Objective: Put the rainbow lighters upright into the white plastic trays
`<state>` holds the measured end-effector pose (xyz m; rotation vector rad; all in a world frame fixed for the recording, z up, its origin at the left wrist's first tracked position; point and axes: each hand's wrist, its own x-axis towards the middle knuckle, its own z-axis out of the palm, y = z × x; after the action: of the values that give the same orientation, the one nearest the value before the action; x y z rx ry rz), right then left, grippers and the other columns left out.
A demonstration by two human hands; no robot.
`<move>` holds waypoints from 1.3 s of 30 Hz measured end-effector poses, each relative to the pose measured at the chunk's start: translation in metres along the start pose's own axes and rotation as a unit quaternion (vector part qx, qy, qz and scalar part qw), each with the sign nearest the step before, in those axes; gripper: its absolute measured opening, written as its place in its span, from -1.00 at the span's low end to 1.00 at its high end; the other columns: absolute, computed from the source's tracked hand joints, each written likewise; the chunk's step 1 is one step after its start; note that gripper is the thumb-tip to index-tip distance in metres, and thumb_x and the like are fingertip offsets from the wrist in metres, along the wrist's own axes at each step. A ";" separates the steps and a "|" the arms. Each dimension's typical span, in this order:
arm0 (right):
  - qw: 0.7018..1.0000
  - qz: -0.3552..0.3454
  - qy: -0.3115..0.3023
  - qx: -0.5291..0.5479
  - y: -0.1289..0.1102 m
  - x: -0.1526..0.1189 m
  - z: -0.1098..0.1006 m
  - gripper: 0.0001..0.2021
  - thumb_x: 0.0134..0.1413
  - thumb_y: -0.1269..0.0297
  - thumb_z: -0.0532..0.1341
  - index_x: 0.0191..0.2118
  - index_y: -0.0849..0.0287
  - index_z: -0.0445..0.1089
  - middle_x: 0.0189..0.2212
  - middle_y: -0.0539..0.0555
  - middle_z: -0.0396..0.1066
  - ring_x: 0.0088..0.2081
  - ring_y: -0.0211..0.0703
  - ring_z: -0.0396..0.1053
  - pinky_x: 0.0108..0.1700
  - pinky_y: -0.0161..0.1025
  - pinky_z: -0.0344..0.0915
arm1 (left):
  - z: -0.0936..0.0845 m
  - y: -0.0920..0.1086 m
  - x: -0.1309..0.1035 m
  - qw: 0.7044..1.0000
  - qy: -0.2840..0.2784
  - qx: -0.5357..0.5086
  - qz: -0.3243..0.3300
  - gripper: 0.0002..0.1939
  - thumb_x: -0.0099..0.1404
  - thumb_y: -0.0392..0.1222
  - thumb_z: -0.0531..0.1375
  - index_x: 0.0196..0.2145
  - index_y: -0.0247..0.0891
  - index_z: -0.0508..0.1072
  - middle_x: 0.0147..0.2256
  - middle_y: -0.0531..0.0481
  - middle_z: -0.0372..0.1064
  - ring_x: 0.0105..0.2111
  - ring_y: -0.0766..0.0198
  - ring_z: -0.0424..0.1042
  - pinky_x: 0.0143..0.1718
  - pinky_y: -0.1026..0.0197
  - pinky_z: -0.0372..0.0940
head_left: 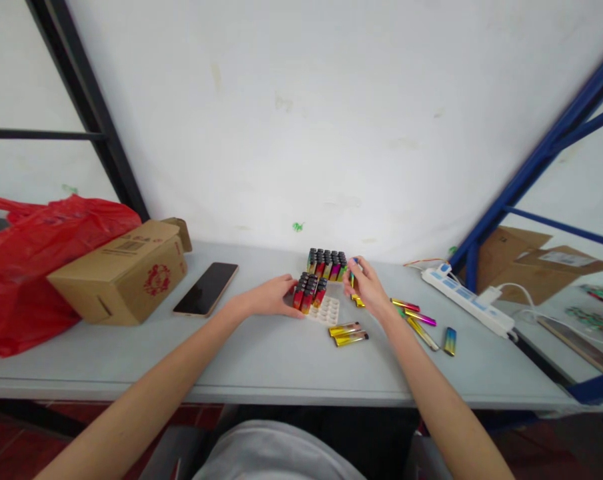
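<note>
Two hands work over a pale grey bench point(261, 363) in the head view. The left hand point(274, 297) rests on the bench with its fingers loosely curled against the near side of a white tray point(326, 311), touching the small block of lighters point(310, 292) that stands upright in it; it steadies rather than grips. The right hand point(365, 287) is pinched on a single lighter point(352, 277), held upright just right of the tray. Just beyond both hands stands a second, fuller block of upright lighters point(327, 264) with dark caps. Two gold lighters point(349, 334) lie flat just nearer than the tray, between the hands. Right of the right hand several loose lighters point(420, 319) lie scattered on the bench, and further right lies a white power strip point(466, 300). Left of the left hand a dark phone point(206, 288) lies face up, then a cardboard box point(124, 270) and, furthest left, a red plastic bag point(26, 267).
</note>
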<state>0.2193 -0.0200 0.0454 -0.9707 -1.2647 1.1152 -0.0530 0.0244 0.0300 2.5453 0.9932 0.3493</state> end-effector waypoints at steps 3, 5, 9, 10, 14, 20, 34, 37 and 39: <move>0.999 0.035 -0.003 -0.018 0.012 -0.008 0.008 -0.45 0.00 -0.33 0.38 -0.28 0.04 0.26 -0.65 -0.25 -0.02 -0.67 -0.40 -0.16 -0.64 -0.41 -0.17 | 0.001 -0.002 0.001 1.000 0.003 0.003 0.010 -0.31 0.07 0.42 0.37 -0.15 -0.26 0.49 -0.17 -0.12 0.41 -0.19 -0.01 0.45 -0.11 0.06 0.36; 0.998 0.060 -0.002 -0.017 0.018 -0.011 0.010 -0.39 0.00 -0.44 0.30 -0.39 0.07 0.24 -0.66 -0.23 -0.10 -0.66 -0.40 -0.21 -0.63 -0.38 -0.23 | 0.001 -0.003 0.001 1.000 0.000 0.001 0.020 -0.31 0.08 0.41 0.36 -0.13 -0.26 0.49 -0.17 -0.11 0.40 -0.18 -0.01 0.45 -0.10 0.06 0.36; 0.995 0.083 0.041 -0.023 0.027 -0.013 0.012 -0.31 0.07 -0.52 0.11 -0.58 0.07 0.09 -0.70 -0.17 -0.12 -0.66 -0.38 -0.24 -0.62 -0.31 -0.25 | 0.000 -0.002 0.000 1.000 0.000 0.002 0.021 -0.33 0.09 0.40 0.36 -0.14 -0.26 0.49 -0.17 -0.11 0.40 -0.19 0.00 0.44 -0.08 0.05 0.36; 0.994 0.085 0.053 -0.032 0.029 -0.013 0.013 -0.32 0.10 -0.48 0.11 -0.60 0.07 0.07 -0.71 -0.16 -0.12 -0.66 -0.37 -0.24 -0.62 -0.31 -0.26 | -0.001 -0.001 0.000 1.000 0.002 0.003 0.018 -0.33 0.09 0.40 0.37 -0.15 -0.26 0.49 -0.17 -0.11 0.40 -0.20 0.00 0.44 -0.09 0.06 0.36; 0.992 0.086 0.061 -0.071 0.034 -0.013 0.015 -0.41 0.21 -0.26 0.07 -0.65 0.05 0.04 -0.74 -0.12 -0.10 -0.68 -0.35 -0.20 -0.63 -0.30 -0.23 | -0.002 0.001 0.000 1.000 0.003 -0.004 0.024 -0.34 0.08 0.39 0.37 -0.15 -0.25 0.50 -0.18 -0.10 0.41 -0.19 0.02 0.44 -0.09 0.08 0.36; 0.990 0.088 0.071 -0.087 0.032 -0.014 0.013 -0.46 0.22 -0.15 0.07 -0.66 0.07 0.07 -0.75 -0.10 -0.04 -0.69 -0.33 -0.13 -0.63 -0.29 -0.15 | 0.000 0.000 0.001 1.000 0.005 0.003 0.017 -0.32 0.07 0.41 0.37 -0.16 -0.27 0.50 -0.18 -0.11 0.40 -0.20 0.01 0.44 -0.11 0.07 0.37; 0.991 0.120 0.044 -0.035 0.029 -0.012 0.009 -0.41 0.18 -0.33 0.09 -0.60 0.07 0.11 -0.71 -0.15 -0.13 -0.67 -0.36 -0.25 -0.63 -0.32 -0.25 | 0.000 -0.002 0.000 1.000 0.000 0.012 0.023 -0.35 0.11 0.40 0.35 -0.16 -0.24 0.48 -0.19 -0.09 0.39 -0.22 0.03 0.44 -0.13 0.10 0.35; 0.996 0.087 0.010 -0.022 0.026 -0.013 0.011 -0.36 0.12 -0.47 0.12 -0.47 0.09 0.30 -0.67 -0.15 -0.06 -0.66 -0.34 -0.15 -0.62 -0.31 -0.13 | -0.001 -0.001 0.000 1.000 -0.001 0.002 0.023 -0.36 0.10 0.39 0.36 -0.15 -0.24 0.49 -0.18 -0.08 0.39 -0.21 0.03 0.44 -0.12 0.10 0.35; 0.998 0.054 -0.002 -0.013 0.023 -0.014 0.013 -0.36 0.08 -0.49 0.15 -0.36 0.10 0.36 -0.62 -0.13 0.05 -0.64 -0.31 -0.01 -0.59 -0.29 0.02 | -0.001 -0.002 0.000 1.000 -0.002 0.000 0.024 -0.36 0.10 0.39 0.36 -0.15 -0.24 0.50 -0.18 -0.08 0.39 -0.21 0.03 0.44 -0.13 0.10 0.35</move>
<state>0.2043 -0.0294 0.0212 -1.0679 -1.2446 1.1871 -0.0543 0.0256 0.0297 2.5728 0.9322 0.3576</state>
